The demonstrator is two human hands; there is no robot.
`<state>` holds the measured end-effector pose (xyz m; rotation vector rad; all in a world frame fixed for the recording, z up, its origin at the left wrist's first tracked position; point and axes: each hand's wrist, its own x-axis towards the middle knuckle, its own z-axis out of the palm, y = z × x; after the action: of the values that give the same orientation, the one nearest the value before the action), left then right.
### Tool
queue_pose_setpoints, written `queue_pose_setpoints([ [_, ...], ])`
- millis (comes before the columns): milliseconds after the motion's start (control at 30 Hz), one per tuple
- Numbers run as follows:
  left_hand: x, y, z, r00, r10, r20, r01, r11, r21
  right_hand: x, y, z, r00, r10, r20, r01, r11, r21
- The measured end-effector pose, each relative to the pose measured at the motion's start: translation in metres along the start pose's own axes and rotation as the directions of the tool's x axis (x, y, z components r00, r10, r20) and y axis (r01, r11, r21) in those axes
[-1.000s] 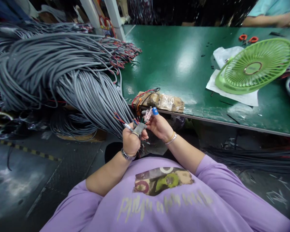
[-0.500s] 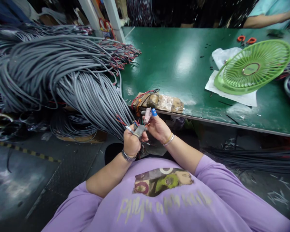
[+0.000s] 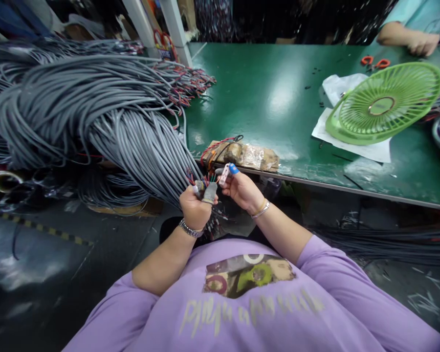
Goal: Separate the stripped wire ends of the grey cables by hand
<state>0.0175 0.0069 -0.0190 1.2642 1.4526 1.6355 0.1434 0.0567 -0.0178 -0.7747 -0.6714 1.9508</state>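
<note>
My left hand (image 3: 194,208) is closed in a fist round the stripped end of a grey cable (image 3: 201,187), whose thin coloured wires stick up above my taped fingers. Beside it, my right hand (image 3: 242,188) pinches a small white connector (image 3: 225,174) between a blue-taped fingertip and thumb, right next to those wire ends. A huge bundle of grey cables (image 3: 95,112) hangs down from the left and ends at my left hand.
A green table (image 3: 278,93) carries a tape-wrapped block with red and black wires (image 3: 242,154) at its near edge, a green fan grille (image 3: 385,102) on white paper, and orange scissors (image 3: 374,62). Another person's hand (image 3: 420,46) rests at the far right.
My left hand has shifted slightly up and left with the cable end. The other person's hand has come into view at the far right of the table.
</note>
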Motion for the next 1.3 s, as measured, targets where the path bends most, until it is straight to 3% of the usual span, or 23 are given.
queue_pose_setpoints([
  [133, 0.003, -0.011, 0.000, 0.995, 0.098, 0.014, -0.099, 0.991, 0.093, 0.002, 0.010, -0.004, 0.980, -0.175, -0.096, 0.169, 0.983, -0.065],
  [233, 0.003, -0.017, -0.001, 0.989, 0.147, 0.025, -0.148, 0.983, 0.109, 0.006, 0.017, -0.008, 0.911, -0.368, -0.187, 0.324, 0.918, -0.231],
  [300, 0.003, -0.020, -0.002, 0.986, 0.161, 0.034, -0.164, 0.978, 0.129, 0.008, 0.019, -0.009, 0.887, -0.420, -0.192, 0.358, 0.888, -0.287],
  [500, 0.003, -0.029, -0.001, 0.985, 0.162, 0.056, -0.171, 0.959, 0.226, 0.014, 0.016, -0.003, 0.985, -0.143, -0.098, 0.141, 0.990, -0.030],
  [767, -0.001, -0.033, -0.004, 0.981, 0.174, 0.079, -0.188, 0.954, 0.234, 0.016, 0.015, 0.005, 0.977, -0.131, -0.168, 0.152, 0.982, 0.115],
  [967, -0.008, -0.031, -0.008, 0.990, 0.114, 0.088, -0.127, 0.979, 0.161, 0.009, 0.019, -0.007, 0.996, -0.013, -0.084, 0.027, 0.985, 0.168],
  [1033, -0.012, -0.029, -0.012, 0.989, 0.055, 0.140, -0.067, 0.994, 0.085, 0.006, 0.018, -0.014, 0.996, 0.016, -0.089, -0.001, 0.986, 0.165],
  [1100, -0.015, -0.025, -0.017, 0.953, -0.036, 0.300, 0.043, 0.999, -0.018, 0.000, 0.017, -0.021, 0.993, 0.028, -0.113, -0.013, 0.991, 0.134],
  [1200, -0.016, -0.018, -0.025, 0.805, -0.152, 0.573, 0.287, 0.946, -0.152, -0.011, 0.017, -0.034, 0.993, -0.008, -0.114, 0.011, 1.000, 0.026],
  [1233, -0.015, -0.016, -0.027, 0.766, -0.176, 0.619, 0.357, 0.917, -0.180, -0.015, 0.017, -0.037, 0.994, -0.032, -0.104, 0.030, 0.999, -0.021],
  [1300, -0.013, -0.014, -0.032, 0.734, -0.239, 0.635, 0.454, 0.869, -0.197, -0.024, 0.017, -0.043, 0.994, -0.077, -0.083, 0.066, 0.990, -0.123],
])
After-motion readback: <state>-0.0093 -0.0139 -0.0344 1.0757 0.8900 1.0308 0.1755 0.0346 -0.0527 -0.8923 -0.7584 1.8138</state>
